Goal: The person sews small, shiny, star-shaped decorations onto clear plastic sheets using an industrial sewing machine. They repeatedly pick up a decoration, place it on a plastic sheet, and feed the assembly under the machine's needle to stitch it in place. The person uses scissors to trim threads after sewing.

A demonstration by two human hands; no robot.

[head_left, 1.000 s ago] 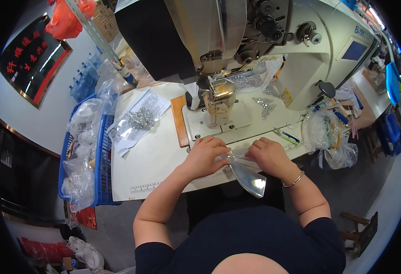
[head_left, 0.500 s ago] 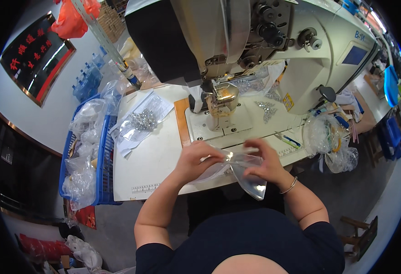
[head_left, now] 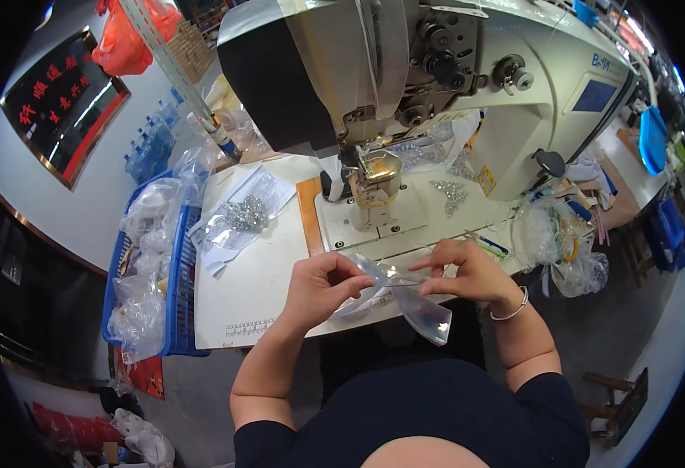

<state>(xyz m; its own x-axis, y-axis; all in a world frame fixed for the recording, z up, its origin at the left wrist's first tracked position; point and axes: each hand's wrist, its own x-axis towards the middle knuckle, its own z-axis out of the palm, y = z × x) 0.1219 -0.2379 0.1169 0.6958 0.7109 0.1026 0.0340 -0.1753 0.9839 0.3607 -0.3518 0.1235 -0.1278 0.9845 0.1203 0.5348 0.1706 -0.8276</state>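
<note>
Between my hands, over the front edge of the sewing table, is a clear, shiny plastic strip (head_left: 426,318), its tail hanging down past the edge. My left hand (head_left: 328,290) pinches one side of it between thumb and fingers. On the other side, my right hand (head_left: 471,273) has its thumb and fingers bent around the plastic at the middle; the exact contact is partly hidden by glare. Just beyond them stands the white sewing machine (head_left: 529,117), its presser foot area (head_left: 375,187) above a metal plate. Small scissors or snips (head_left: 489,243) lie near my right hand.
Left of the table stands a blue basket (head_left: 178,312) stuffed with clear plastic. On the tabletop rest a bag of silvery small pieces (head_left: 245,214) and a loose silvery pile (head_left: 449,195). Clear plastic bundles (head_left: 545,234) crowd the right edge. A wooden stool (head_left: 623,405) stands lower right.
Both hands have shifted slightly, the left a little down and left, the right a little right. The plastic strip lies more twisted between them, and the view has tilted slightly.
</note>
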